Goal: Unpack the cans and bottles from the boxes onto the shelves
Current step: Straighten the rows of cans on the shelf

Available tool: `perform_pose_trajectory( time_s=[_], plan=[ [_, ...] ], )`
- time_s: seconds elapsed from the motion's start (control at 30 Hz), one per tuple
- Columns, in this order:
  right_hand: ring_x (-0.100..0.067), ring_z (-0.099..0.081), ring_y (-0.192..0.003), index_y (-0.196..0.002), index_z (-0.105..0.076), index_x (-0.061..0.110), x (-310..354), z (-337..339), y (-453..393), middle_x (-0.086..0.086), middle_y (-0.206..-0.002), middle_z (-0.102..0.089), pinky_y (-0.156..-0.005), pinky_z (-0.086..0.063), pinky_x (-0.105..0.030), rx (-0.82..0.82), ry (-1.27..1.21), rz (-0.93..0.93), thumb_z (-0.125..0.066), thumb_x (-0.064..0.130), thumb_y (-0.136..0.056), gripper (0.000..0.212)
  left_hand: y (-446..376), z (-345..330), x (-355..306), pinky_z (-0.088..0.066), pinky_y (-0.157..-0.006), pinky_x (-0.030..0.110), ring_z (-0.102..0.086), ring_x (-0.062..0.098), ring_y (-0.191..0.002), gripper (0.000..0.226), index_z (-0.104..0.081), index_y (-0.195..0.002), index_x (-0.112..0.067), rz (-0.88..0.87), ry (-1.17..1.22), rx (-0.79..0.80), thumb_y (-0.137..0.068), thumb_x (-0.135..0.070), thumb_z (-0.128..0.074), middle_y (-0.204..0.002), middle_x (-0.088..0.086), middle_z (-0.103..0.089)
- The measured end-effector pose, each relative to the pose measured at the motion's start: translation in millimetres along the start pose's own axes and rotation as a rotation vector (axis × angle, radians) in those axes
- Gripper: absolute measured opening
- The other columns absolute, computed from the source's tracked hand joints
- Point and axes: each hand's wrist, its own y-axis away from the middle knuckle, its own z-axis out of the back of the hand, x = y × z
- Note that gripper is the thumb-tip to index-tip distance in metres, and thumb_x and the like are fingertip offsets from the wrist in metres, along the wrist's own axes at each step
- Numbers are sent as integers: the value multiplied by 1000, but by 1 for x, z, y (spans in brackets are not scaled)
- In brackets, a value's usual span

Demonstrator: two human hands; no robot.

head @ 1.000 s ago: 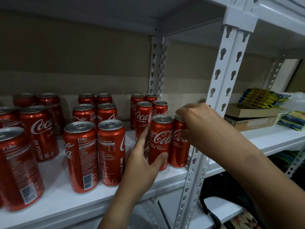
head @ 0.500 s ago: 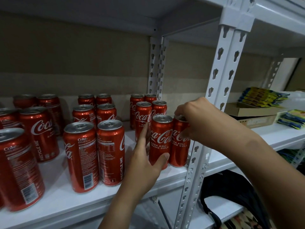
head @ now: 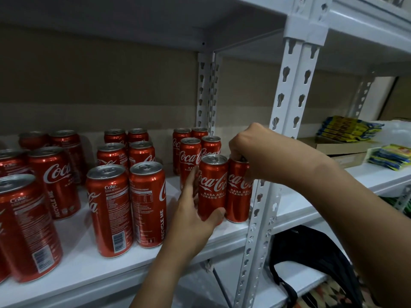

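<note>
Hands on 2 front tall red aluminium Coca-Cola cans: left hand (head: 191,221) wraps one can (head: 212,187), right hand (head: 251,152) pinches 2nd can's (head: 238,196) top; approx 18 cans on white metal shelf (head: 93,272).

Dim, soft indoor light, shadowed shelf recess, mild wide-angle bending at the edges.

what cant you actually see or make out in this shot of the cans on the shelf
All in the head view:
- Top of the right front can: covered by the right hand.
- Fingers of the left hand: behind the left front can.
- Leftmost cans: cut off by the left edge.
- Rear cans: labels hidden by the cans ahead.
- Yellow-blue packets: print too small.
- The boxes: out of frame.
</note>
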Motion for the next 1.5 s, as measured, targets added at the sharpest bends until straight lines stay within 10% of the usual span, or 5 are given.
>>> perform_pose_trajectory(
  time_s=[1.5],
  plan=[
    [-22,-64,-98,-120,-62,10,3,1,-5,2,-91,-45,-88,-57,-33,62,-68,-24,-76,12,-88,36,4,-1,-5,-49,-108,31,-54,1,-125,107,-23,-148,-59,41,-198,-18,-70,-38,-93,-136,-26,-50]
  ],
)
